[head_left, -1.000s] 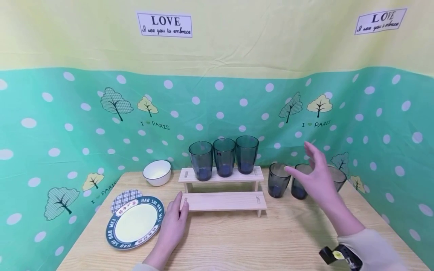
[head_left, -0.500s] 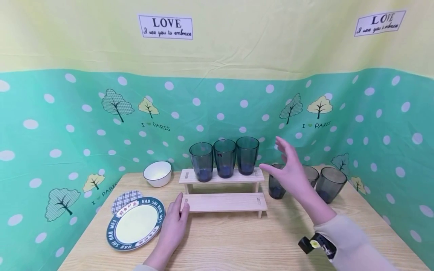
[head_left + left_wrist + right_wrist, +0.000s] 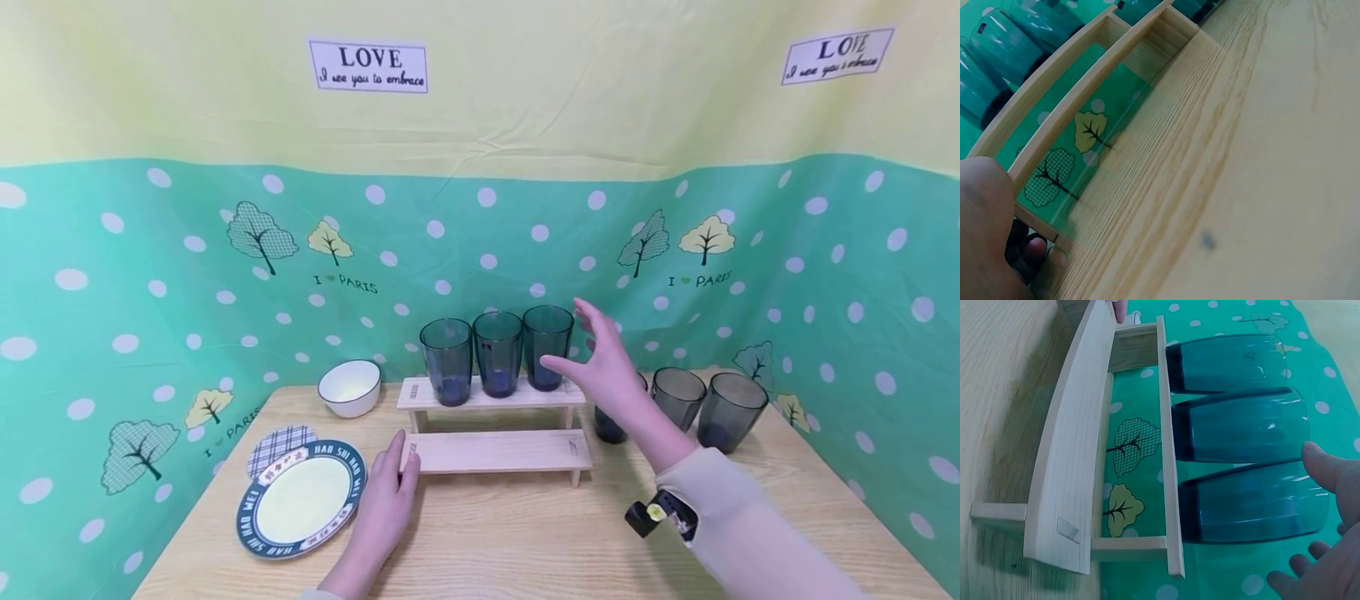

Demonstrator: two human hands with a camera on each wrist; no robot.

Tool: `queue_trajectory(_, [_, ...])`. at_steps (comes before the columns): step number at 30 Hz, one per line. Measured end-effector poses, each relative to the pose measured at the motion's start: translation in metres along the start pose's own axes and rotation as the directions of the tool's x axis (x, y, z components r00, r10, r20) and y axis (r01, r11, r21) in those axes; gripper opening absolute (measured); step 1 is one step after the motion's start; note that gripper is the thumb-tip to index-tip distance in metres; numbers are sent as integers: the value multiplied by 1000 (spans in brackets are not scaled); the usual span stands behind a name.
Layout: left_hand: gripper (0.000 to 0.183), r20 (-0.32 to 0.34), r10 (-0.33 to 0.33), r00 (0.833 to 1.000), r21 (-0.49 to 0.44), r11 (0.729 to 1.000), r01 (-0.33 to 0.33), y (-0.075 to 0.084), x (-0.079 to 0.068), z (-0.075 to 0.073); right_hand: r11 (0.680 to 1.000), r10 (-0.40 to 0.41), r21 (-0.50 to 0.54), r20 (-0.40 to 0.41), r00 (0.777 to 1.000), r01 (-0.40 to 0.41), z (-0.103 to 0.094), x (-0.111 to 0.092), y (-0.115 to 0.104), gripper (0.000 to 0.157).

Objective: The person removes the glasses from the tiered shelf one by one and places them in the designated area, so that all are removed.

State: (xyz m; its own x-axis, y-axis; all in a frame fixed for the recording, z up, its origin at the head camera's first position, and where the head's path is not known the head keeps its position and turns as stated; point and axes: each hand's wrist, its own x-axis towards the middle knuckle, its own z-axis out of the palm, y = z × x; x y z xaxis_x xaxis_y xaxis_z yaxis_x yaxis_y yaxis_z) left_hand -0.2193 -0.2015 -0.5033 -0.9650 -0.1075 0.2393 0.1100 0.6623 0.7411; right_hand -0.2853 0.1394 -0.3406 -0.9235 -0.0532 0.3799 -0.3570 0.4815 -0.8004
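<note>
A two-tier wooden rack (image 3: 495, 452) stands on the table, with three dark tinted drinking glasses (image 3: 498, 354) upright in a row on its upper tier. My left hand (image 3: 382, 504) holds the left end of the lower tier, thumb at the front and fingers at the side. In the left wrist view, part of that hand (image 3: 985, 225) shows against the rack's end. My right hand (image 3: 606, 371) is spread beside the rightmost glass (image 3: 543, 337), thumb in front and fingers behind. The right wrist view has the thumb (image 3: 1322, 462) near that glass's rim, with a gap below the fingers.
Three more tinted glasses stand right of the rack; the nearest one (image 3: 609, 427) is partly hidden by my right forearm, the others (image 3: 678, 396) are behind it. At left are a white bowl (image 3: 349, 390), a blue-rimmed plate (image 3: 352, 492) and a checked round mat (image 3: 277, 446).
My right hand has moved left, from above the glasses on the table to the rightmost glass on the rack. The left hand stays at the rack's end.
</note>
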Motion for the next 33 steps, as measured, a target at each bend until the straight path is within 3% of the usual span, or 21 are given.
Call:
queue_trajectory(21, [61,-6,2,1000,5,1000,-2,0,0,1,994,111,14,71,991,-112,17,19,9,107])
queue_trajectory(33, [61,-6,0,1000,-3,1000,0,0,0,0,993,114,11,56,992,-115,20,19,9,104])
